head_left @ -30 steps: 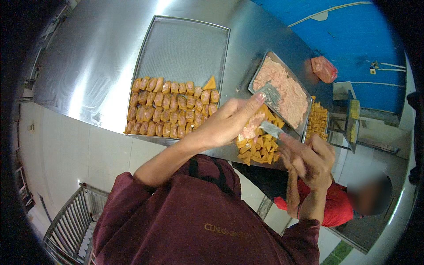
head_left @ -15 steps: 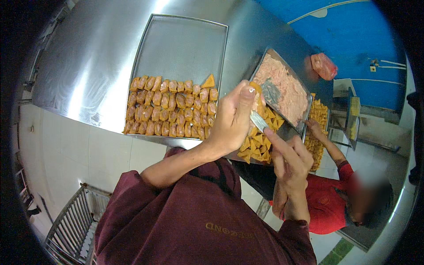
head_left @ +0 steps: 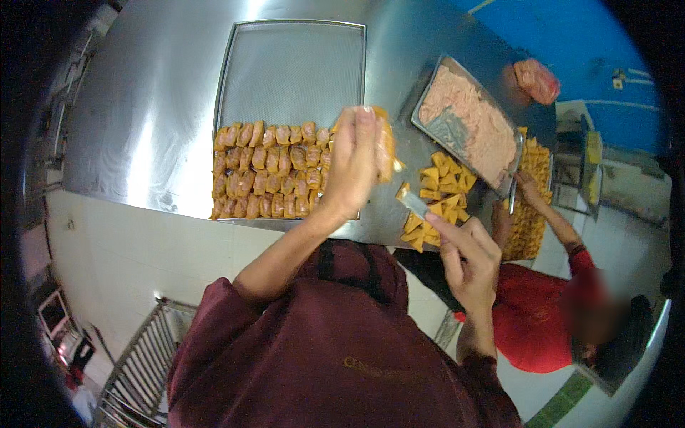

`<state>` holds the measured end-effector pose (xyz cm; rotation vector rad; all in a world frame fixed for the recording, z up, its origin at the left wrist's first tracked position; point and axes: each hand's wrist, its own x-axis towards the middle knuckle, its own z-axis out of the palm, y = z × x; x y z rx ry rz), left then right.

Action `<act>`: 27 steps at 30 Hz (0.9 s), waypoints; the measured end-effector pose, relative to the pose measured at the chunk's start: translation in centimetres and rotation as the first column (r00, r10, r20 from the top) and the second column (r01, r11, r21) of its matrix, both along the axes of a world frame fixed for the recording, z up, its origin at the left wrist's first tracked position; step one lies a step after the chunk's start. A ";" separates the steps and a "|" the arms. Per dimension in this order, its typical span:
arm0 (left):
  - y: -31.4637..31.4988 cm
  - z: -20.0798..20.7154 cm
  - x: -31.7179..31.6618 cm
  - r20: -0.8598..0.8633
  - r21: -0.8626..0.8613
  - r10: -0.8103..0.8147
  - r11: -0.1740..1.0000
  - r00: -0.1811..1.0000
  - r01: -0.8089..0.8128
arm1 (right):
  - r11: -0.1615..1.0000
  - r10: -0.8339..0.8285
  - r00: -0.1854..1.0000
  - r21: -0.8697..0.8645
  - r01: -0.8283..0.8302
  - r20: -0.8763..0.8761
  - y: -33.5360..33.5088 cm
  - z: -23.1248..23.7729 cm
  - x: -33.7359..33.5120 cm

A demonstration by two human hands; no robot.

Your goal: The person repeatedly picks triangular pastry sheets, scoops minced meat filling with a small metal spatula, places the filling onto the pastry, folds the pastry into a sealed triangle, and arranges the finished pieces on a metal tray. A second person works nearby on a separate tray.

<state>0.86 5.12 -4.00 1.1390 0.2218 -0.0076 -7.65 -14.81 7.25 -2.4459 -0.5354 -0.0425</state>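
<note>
My left hand is closed around a golden-brown piece of fried tofu, raised over the right edge of the mesh tray. Rows of fried tofu pieces stuffed with pale pink paste cover the tray's near half. In my right hand is a small flat spatula, its blade pointing up and left, apart from the tofu. Just beyond the blade lies a loose pile of tofu triangles. Behind them a metal pan holds pink minced paste.
A co-worker in a red shirt reaches with one hand to another mass of tofu pieces at the right. A pinkish plastic bag lies at the far right. A slatted metal rack stands at lower left.
My left hand has moved left with the tofu, away from the spatula and over the tray's right side. The spatula has parted from the tofu; my right hand stays roughly in place.
</note>
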 end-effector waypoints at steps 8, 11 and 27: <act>8.2 -14.6 7.4 -0.267 0.403 -0.104 0.891 0.958 0.209 | 0.939 -0.252 0.951 0.194 0.285 -0.179 -1.9 -4.1 -1.7; 9.7 -20.5 9.9 -0.392 0.415 -0.165 0.846 0.905 0.334 | 0.910 -0.256 0.942 0.274 0.311 -0.219 -2.2 -5.8 -1.9; 5.6 -21.3 9.3 0.108 0.983 -0.435 -0.084 0.894 -0.160 | 0.768 -0.409 0.873 0.416 0.486 -0.265 -6.8 -10.2 -0.9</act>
